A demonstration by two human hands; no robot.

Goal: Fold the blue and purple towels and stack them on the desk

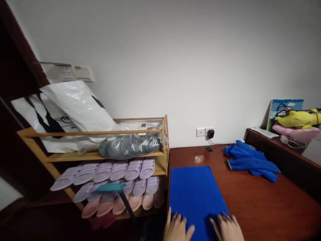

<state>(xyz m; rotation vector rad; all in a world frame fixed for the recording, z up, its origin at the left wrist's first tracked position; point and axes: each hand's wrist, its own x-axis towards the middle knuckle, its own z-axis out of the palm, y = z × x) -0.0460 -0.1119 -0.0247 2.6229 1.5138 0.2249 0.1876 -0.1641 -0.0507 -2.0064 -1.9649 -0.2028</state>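
Note:
A blue cloth (193, 190) lies spread flat on the reddish-brown desk (253, 201), its left edge along the desk's left side. My left hand (177, 229) rests on the near left part of the cloth with its fingers spread. Across from it, my right hand (227, 228) touches the cloth's near right edge, fingers apart and pointing away from me. Neither hand is gripping anything that I can see. Farther back on the right, a crumpled pile of blue cloths (250, 160) sits on the desk.
Left of the desk stands a wooden shoe rack (164, 147) with rows of slippers (134, 168), white bags (80, 107) and a plastic-wrapped bundle (130, 145). A black plug (210, 134) sits in the wall socket. On the right, a raised shelf (260, 135) holds a yellow plush toy (296, 118).

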